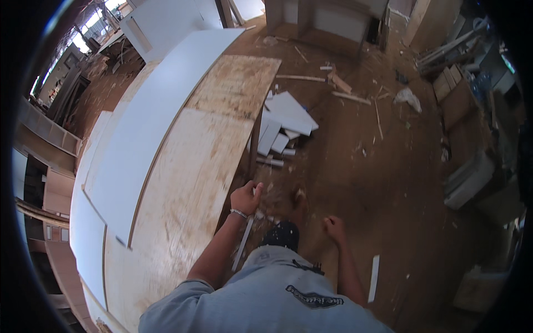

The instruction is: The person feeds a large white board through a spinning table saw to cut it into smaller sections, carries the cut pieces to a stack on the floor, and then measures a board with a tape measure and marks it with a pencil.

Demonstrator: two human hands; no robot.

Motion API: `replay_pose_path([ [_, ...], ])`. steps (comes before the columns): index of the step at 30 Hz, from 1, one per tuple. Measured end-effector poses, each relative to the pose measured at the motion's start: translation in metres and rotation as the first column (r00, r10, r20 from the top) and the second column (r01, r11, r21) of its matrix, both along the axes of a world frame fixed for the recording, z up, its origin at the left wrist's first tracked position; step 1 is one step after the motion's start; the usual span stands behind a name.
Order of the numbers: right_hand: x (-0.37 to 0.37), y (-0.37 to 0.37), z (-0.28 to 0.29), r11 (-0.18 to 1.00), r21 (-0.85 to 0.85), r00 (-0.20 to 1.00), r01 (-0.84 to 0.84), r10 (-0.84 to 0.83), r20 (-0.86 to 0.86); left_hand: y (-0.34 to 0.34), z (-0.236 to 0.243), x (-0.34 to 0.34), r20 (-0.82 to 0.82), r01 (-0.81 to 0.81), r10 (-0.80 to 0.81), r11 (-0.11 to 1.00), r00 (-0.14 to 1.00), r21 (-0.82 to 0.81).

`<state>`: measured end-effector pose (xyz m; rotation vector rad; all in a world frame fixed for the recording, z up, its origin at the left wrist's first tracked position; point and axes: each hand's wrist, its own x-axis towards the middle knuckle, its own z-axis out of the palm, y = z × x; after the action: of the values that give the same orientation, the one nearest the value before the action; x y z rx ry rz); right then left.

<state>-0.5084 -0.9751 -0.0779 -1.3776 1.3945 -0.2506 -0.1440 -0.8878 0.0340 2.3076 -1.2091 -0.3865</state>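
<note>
My left hand (247, 197), with a bracelet at the wrist, is closed beside the edge of the plywood sheets (172, 183); what it holds, if anything, is hidden. A long white board (155, 94) lies over the plywood. My right hand (333, 227) hangs at my right side over the brown floor, fingers curled; I cannot make out anything inside it. Below the plywood edge, white panel offcuts (286, 114) lie in a loose pile. My bare foot or lower leg (300, 205) shows ahead of my dark shorts, partly blurred.
Open cabinet carcasses (327, 19) stand at the far end. Stacked panels and scrap (466, 139) line the right side. Wood strips (350, 97) and a crumpled white bag (408, 99) lie on the floor (388, 172). Shelving units (58, 194) stand at the left.
</note>
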Motion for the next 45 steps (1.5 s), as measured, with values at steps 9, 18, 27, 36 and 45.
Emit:
replay_pose_path([
  [9, 0.138, -0.36, 0.088, 0.978, -0.162, 0.991, -0.131, 0.13, -0.015, -0.285, -0.036, 0.15, 0.122, -0.092, 0.128, 0.96, 0.984, -0.266],
  [18, 0.561, -0.56, 0.153, 0.829, -0.302, 0.786, -0.47, 0.549, 0.283, -0.424, -0.078, 0.305, 0.305, -0.668, 0.651, 0.742, 0.695, -0.062],
  [27, 0.942, -0.686, 0.044, 0.834, 0.387, 0.836, -0.393, 0.148, 0.529, -0.429, -0.037, 0.308, 0.11, -0.689, 0.683, 0.724, 0.722, 0.026],
  [36, 1.039, -0.705, -0.026, 0.753, 0.502, 0.76, -0.425, -0.004, 0.65, -0.444, -0.025, 0.311, 0.111, -0.72, 0.712, 0.683, 0.694, 0.123],
  [45, 0.923, -0.798, -0.018, 0.804, 0.472, 0.806, -0.361, 0.015, 0.591, -0.449, -0.038, 0.304, 0.188, -0.812, 0.809, 0.578, 0.557, -0.078],
])
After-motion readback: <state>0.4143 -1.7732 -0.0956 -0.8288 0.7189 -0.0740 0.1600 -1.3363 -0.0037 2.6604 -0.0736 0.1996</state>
